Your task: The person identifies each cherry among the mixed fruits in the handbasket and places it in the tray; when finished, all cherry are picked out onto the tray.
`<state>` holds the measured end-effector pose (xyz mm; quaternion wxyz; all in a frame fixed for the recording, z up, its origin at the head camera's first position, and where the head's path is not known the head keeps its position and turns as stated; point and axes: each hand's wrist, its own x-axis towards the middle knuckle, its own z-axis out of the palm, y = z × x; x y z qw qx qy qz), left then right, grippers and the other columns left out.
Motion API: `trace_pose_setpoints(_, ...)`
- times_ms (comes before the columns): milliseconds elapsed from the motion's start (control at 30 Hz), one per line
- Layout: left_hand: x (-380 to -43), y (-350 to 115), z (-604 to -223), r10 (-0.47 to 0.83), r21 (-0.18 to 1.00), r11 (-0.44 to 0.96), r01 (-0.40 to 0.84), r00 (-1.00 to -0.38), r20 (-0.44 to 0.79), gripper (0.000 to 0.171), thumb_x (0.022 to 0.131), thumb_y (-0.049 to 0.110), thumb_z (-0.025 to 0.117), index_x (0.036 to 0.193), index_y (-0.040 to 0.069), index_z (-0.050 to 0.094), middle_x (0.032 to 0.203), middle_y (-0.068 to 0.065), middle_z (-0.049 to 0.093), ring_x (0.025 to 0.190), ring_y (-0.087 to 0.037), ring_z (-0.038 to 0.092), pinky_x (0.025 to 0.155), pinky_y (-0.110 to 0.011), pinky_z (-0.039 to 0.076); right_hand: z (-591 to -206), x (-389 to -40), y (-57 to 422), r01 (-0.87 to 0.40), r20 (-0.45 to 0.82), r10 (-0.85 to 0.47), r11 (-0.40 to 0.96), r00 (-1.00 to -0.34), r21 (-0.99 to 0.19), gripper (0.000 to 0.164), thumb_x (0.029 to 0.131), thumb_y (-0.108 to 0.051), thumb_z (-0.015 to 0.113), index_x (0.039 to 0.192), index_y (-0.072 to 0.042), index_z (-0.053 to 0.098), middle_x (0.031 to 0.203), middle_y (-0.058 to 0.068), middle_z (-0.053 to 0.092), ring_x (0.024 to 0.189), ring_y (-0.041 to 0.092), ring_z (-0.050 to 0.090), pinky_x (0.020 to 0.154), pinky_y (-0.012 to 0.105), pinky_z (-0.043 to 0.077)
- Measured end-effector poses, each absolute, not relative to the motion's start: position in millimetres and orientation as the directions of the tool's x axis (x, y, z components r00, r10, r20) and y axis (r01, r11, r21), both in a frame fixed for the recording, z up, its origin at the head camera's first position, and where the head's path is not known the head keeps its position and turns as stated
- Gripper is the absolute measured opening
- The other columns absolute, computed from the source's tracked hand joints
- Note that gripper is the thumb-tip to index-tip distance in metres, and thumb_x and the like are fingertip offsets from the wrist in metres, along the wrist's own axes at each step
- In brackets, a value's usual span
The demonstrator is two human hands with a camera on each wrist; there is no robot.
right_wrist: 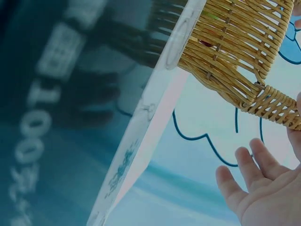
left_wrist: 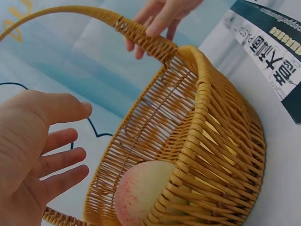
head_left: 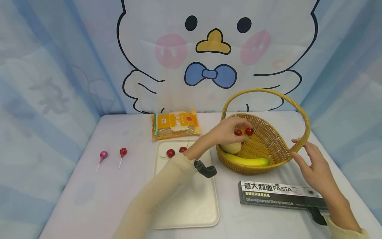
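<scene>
A wicker basket [head_left: 276, 136] with a tall arched handle stands at the back right, tipped toward the viewer in the head view. Over its left rim reaches my left hand [head_left: 231, 130], fingers loosely spread and empty in the left wrist view [left_wrist: 28, 146]. Just by its fingertips lie two red cherries [head_left: 249, 131] inside the basket. Below the palm sit a pale pink-yellow peach [head_left: 232, 148] and a banana [head_left: 249, 161]. My right hand [head_left: 314, 166] pinches the handle's right base [head_left: 298, 146] between thumb and finger; its other fingers stretch out in the right wrist view.
Left of the basket lies a cream tray [head_left: 191, 205] with two more cherries [head_left: 170, 153], partly under my left forearm. Behind it is an orange food bag [head_left: 176, 124]. Two lollipops [head_left: 123, 152] lie further left. A black pasta box [head_left: 277, 196] lies in front of the basket.
</scene>
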<state>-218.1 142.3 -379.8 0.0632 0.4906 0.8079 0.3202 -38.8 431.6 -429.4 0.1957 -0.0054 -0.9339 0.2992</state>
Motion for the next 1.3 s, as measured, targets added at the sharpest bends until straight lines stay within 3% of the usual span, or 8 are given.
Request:
trace_pose_setpoints(167,-227,158,-378,0.85,0.559,0.333,0.76,-0.498,0.171,0.044,0.1,0.024,0.076,0.141,0.014,0.066,0.142,0.001,0.069,0.134,-0.015,0.061,0.113,-0.02,0.046,-428,-39,430,-0.093,0.344,0.13,0.822,-0.93,-0.563,0.047,0.111,-0.021,0.058,0.156,-0.009,0.049,0.157,0.033,0.044,0.151,0.06,0.033,0.106,0.089,0.028)
trace_pose_setpoints(500,-242,182,-379,0.866,0.584,0.34,0.737,-0.487,0.11,0.043,0.101,0.026,0.074,0.141,0.012,0.067,0.142,-0.005,0.07,0.126,-0.023,0.067,0.102,-0.027,0.052,-428,-38,430,-0.055,0.315,0.15,0.827,-0.937,-0.559,0.047,0.112,-0.024,0.055,0.156,-0.009,0.047,0.161,0.034,0.04,0.153,0.059,0.03,0.109,0.089,0.025)
trace_pose_setpoints(867,-253,201,-382,0.851,0.611,0.417,0.673,-0.525,-0.002,0.046,0.101,0.037,0.072,0.14,0.012,0.068,0.142,-0.006,0.07,0.112,-0.016,0.066,0.098,-0.027,0.053,-427,-38,429,-0.073,0.334,0.144,0.826,-0.932,-0.559,0.046,0.111,-0.023,0.057,0.154,-0.008,0.049,0.157,0.032,0.044,0.151,0.059,0.034,0.109,0.087,0.028)
trace_pose_setpoints(1033,-257,210,-390,0.827,0.629,0.474,0.616,-0.556,-0.079,0.047,0.105,0.049,0.062,0.137,0.015,0.07,0.125,0.0,0.073,0.105,-0.014,0.065,0.09,-0.026,0.053,-428,-37,429,-0.076,0.341,0.141,0.831,-0.929,-0.552,0.045,0.111,-0.021,0.058,0.153,-0.008,0.051,0.156,0.032,0.046,0.149,0.059,0.036,0.11,0.086,0.028)
trace_pose_setpoints(1167,-259,215,-390,0.782,0.647,0.558,0.519,-0.59,-0.201,0.068,0.108,0.068,0.036,0.153,0.022,0.059,0.147,-0.001,0.065,0.132,-0.015,0.062,0.111,-0.03,0.05,-428,-37,429,-0.069,0.338,0.148,0.831,-0.929,-0.552,0.046,0.111,-0.022,0.058,0.154,-0.008,0.05,0.157,0.032,0.045,0.15,0.058,0.035,0.11,0.086,0.028)
trace_pose_setpoints(1267,-259,221,-386,0.739,0.622,0.633,0.46,-0.599,-0.309,0.078,0.106,0.075,0.017,0.163,0.03,0.044,0.169,0.005,0.046,0.158,-0.018,0.042,0.13,-0.038,0.036,-427,-37,430,-0.072,0.34,0.147,0.828,-0.929,-0.556,0.046,0.11,-0.022,0.059,0.154,-0.009,0.051,0.157,0.031,0.046,0.15,0.058,0.035,0.11,0.086,0.028)
trace_pose_setpoints(1300,-260,223,-384,0.731,0.617,0.647,0.447,-0.594,-0.336,0.079,0.106,0.076,0.014,0.163,0.031,0.044,0.17,0.007,0.044,0.159,-0.017,0.04,0.131,-0.038,0.034,-426,-37,430,-0.067,0.337,0.151,0.828,-0.929,-0.557,0.046,0.11,-0.023,0.059,0.153,-0.009,0.051,0.158,0.031,0.046,0.151,0.057,0.035,0.111,0.085,0.028)
